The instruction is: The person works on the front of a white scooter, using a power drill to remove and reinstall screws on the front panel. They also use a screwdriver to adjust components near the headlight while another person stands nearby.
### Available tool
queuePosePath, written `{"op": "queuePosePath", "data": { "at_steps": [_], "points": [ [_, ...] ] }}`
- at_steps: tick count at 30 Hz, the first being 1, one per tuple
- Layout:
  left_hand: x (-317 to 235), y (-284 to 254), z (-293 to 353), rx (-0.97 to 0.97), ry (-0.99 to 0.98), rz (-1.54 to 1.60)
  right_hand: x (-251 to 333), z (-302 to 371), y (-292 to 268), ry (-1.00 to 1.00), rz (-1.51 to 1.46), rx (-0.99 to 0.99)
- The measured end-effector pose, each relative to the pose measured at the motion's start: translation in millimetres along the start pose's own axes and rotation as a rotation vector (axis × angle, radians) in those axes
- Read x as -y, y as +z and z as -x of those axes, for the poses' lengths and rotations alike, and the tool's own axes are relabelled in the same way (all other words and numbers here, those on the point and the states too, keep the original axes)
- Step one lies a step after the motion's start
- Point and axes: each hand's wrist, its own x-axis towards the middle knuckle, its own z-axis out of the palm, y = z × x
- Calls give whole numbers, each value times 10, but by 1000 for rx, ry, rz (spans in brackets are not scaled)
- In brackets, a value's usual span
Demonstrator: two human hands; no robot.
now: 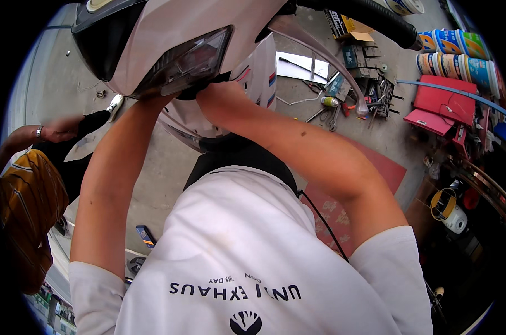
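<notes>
Left of the headlight (197, 58) is one bystander in an orange-brown striped shirt (32, 195). One dark blue box (145, 237) lies on the floor, below and left of the headlight. The left forearm (116, 151) reaches up to the headlight's lower edge; the left hand is hidden beneath it, so I cannot tell whether its fingers are closed. The headlight is set into one white front panel (147, 39), ahead of the wearer's body. Both look like hard plastic: probably light and stiff, slippery to sweaty fingers, the clear face easily scratched, the thin edges liable to crack. The lower rim either side of the headlight seems the safest hold, palms underneath. Just right of the headlight's lower end, the right hand (216, 94) tucks in behind; its fingertips are out of sight, so its grip cannot be told either. Farther right of the headlight come one white sheet (297, 68), one brake lever (321, 46), one spray can (329, 101), tools (378, 97) too tangled to count fairly, one handlebar grip (384, 23), one red case (445, 99) and two rows of buckets (451, 64).
</notes>
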Motion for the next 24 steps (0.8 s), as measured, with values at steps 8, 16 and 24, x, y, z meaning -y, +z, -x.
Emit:
{"op": "queuePosePath", "data": {
  "at_steps": [8,16,24],
  "points": [
    [10,7,54,1,-28,79,367,24,-36,-8,173,155],
    [29,5,83,-1,-65,189,244,94,3,-45,198,125],
    [69,14,59,11,-106,440,123,-128,-24,-141,204,5]
  ]
}}
